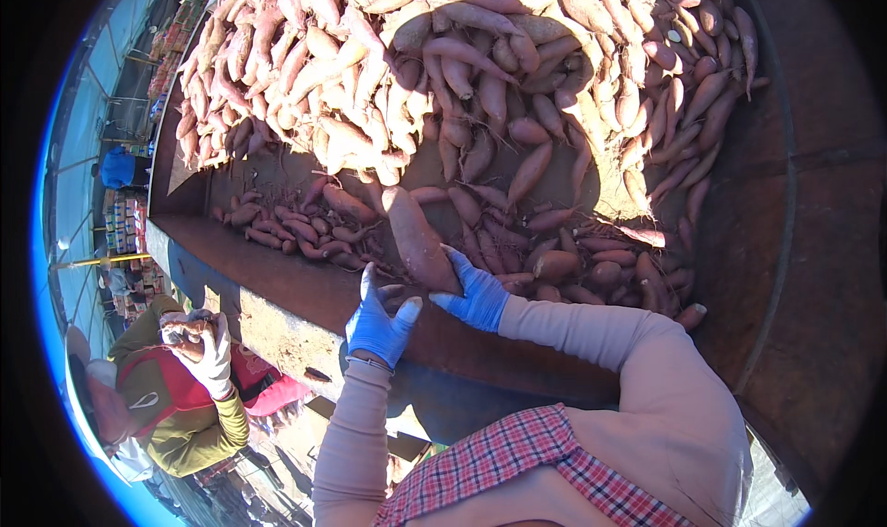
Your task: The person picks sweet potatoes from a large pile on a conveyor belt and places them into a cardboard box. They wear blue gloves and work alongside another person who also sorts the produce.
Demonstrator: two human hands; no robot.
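A large sweet potato point(418, 239) is gripped at its lower end by my right hand point(475, 293), which wears a blue glove. Its other end points away from me, over the near part of a metal bin. My left hand point(380, 316), in a matching glove, is just left of that lower end, thumb and fingers apart, with nothing in it. Small sweet potatoes point(305, 230) lie in a group beyond my left hand, and more sweet potatoes point(554, 266) lie beyond and right of my right hand. A large heap of sweet potatoes point(312, 63) fills the far side, partly in bright sun.
The bin's rusty near wall point(277, 267) runs between me and the roots, and its broad side point(824, 215) rises at the right. A co-worker point(173, 402) in a red apron and gloves stands at the lower left, holding something. Stacked boxes point(125, 225) and another person point(118, 167) are farther off.
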